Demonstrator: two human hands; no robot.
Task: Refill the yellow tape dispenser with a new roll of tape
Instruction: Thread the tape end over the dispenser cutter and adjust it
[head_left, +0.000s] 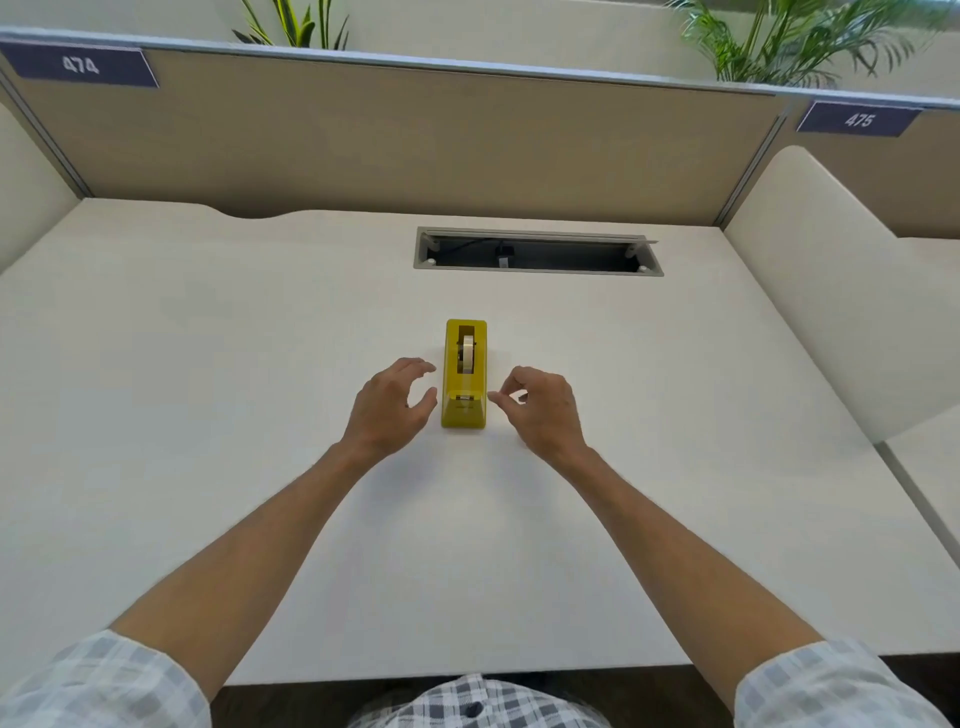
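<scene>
a person in checked sleeves is reaching both bare arms forward over a white desk (208, 364). the left hand (387, 402) is hovering just left of a yellow tape dispenser (464, 375), fingers curled and spread, holding nothing. the right hand (540, 408) is hovering just right of the dispenser, fingers loosely pinched, also empty. the dispenser is sitting upright between the hands, a roll of tape (467, 353) already sitting in its slot. the refill looks nearly finished. beyond the dispenser, a cable slot (537, 252) is lying open.
</scene>
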